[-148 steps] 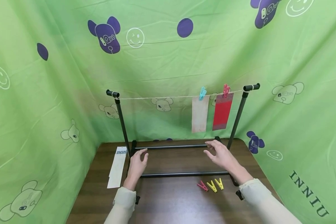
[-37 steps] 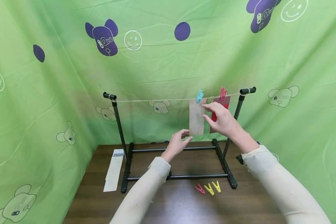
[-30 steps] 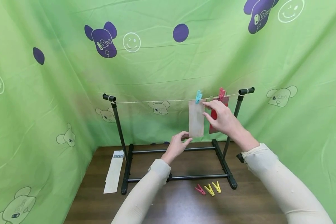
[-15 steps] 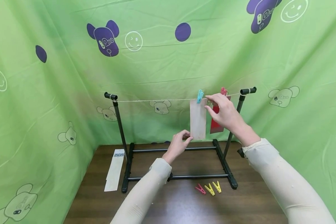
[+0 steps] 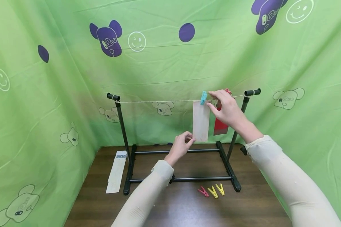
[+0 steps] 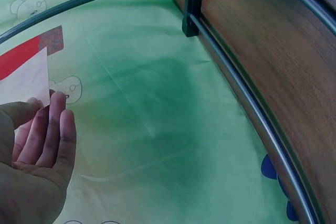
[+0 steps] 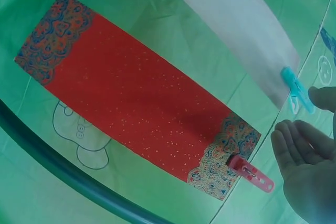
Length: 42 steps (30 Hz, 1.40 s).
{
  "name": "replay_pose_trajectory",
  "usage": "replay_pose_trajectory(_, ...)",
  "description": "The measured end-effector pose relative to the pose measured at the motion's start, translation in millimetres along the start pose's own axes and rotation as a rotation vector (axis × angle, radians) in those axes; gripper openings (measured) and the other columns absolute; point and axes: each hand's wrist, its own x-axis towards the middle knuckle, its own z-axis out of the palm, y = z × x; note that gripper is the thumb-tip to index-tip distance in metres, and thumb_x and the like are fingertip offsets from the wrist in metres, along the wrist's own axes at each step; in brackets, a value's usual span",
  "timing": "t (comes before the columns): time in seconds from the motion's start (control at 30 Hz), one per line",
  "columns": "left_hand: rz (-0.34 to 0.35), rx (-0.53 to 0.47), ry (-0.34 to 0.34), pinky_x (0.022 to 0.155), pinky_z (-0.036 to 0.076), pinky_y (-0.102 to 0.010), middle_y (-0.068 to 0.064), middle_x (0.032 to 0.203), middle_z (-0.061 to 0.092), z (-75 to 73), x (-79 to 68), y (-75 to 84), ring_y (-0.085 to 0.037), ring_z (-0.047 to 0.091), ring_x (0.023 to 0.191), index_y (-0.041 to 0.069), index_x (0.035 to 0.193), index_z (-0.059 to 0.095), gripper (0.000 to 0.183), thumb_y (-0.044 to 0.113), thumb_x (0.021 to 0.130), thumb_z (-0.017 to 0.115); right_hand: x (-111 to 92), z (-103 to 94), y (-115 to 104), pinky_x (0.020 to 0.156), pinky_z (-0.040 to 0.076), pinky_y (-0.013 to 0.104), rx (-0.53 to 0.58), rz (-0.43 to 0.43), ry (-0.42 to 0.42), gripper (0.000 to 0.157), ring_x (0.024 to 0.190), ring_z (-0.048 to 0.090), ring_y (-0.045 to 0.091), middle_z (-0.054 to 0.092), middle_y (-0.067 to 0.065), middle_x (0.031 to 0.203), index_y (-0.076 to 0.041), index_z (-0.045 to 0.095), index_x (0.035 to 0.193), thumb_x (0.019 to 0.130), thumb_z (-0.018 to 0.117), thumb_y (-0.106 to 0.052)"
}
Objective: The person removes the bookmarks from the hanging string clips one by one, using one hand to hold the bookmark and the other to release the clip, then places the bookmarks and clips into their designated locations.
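A white paper strip point(image 5: 200, 121) hangs from a string under a light blue clothespin point(image 5: 203, 97). My left hand point(image 5: 181, 146) pinches its lower left corner between thumb and fingers, as the left wrist view also shows. Just right of the blue clothespin, my right hand point(image 5: 228, 108) is raised with thumb and fingers apart. In the right wrist view a small gap separates the right fingertips from the blue clothespin point(image 7: 295, 88). Behind that hand hangs a red paper strip point(image 7: 131, 93) with patterned ends, held by a pink clothespin point(image 7: 251, 173).
The string point(image 5: 156, 101) spans a black stand point(image 5: 122, 129) on a brown wooden table point(image 5: 176, 201). One pink clothespin point(image 5: 203, 191) and two yellow clothespins point(image 5: 212, 192) lie in front. White strips point(image 5: 116, 173) lie at the left. A green curtain point(image 5: 159, 66) surrounds the table.
Both hands have risen from above the table to the hanging white strip, and the left took its lower corner. Lately the right hand rose from the strip's side edge to the blue clothespin's level.
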Motion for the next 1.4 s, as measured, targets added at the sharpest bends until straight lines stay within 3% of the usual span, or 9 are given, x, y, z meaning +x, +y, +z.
replay_pose_trajectory(0.1,-0.002,0.003,0.004,0.083,0.059,-0.022,-0.005,0.102,0.081,-0.3,-0.3,-0.3,-0.010,0.074,0.088,0.006,0.108,0.072,0.008,0.013,0.104,0.074,4.2,0.6,-0.5,0.091,0.053,0.052,0.010,0.012,-0.014,0.044,0.110,0.063,0.038,0.067,0.026,0.124,0.009,0.063,0.137,0.095,0.078,0.002)
replay_pose_trajectory(0.37,-0.002,-0.009,0.007,0.081,0.059,-0.020,-0.007,0.103,0.081,0.0,0.6,1.2,-0.011,0.074,0.088,0.006,0.108,0.073,0.007,0.012,0.103,0.073,17.3,2.9,0.0,0.099,0.055,0.057,0.047,0.059,-0.075,0.046,0.112,0.064,0.041,0.065,0.027,0.124,0.011,0.060,0.140,0.099,0.076,-0.004)
replay_pose_trajectory(0.67,-0.019,-0.008,0.010,0.087,0.063,-0.034,-0.005,0.103,0.083,0.0,-0.5,0.6,-0.011,0.077,0.092,0.007,0.108,0.073,0.007,0.012,0.103,0.074,25.7,3.9,0.3,0.104,0.052,0.059,0.097,0.148,-0.137,0.045,0.116,0.062,0.043,0.063,0.029,0.127,0.011,0.056,0.144,0.105,0.069,-0.008)
replay_pose_trajectory(0.97,-0.012,-0.030,-0.001,0.084,0.061,-0.026,-0.004,0.102,0.082,-0.9,-2.1,-1.2,-0.011,0.076,0.091,0.008,0.107,0.075,0.006,0.011,0.103,0.074,27.3,3.2,1.1,0.103,0.051,0.059,0.140,0.243,-0.199,0.042,0.120,0.062,0.042,0.062,0.027,0.132,0.008,0.056,0.148,0.110,0.061,-0.011)
replay_pose_trajectory(1.07,-0.009,-0.015,0.000,0.080,0.058,-0.018,-0.004,0.102,0.082,-1.3,-1.9,-2.1,-0.007,0.074,0.089,0.008,0.107,0.076,0.006,0.012,0.103,0.074,27.1,1.1,0.2,0.101,0.052,0.059,0.152,0.257,-0.206,0.042,0.120,0.063,0.043,0.063,0.026,0.132,0.007,0.057,0.147,0.111,0.060,-0.012)
replay_pose_trajectory(1.4,0.016,-0.011,0.007,0.079,0.058,-0.018,-0.002,0.099,0.081,-1.0,-1.7,-0.9,-0.006,0.072,0.084,0.007,0.105,0.076,0.006,0.012,0.103,0.074,26.8,-3.2,-1.7,0.101,0.053,0.057,0.222,0.293,-0.195,0.033,0.117,0.067,0.041,0.069,0.023,0.124,0.003,0.063,0.139,0.109,0.064,-0.011)
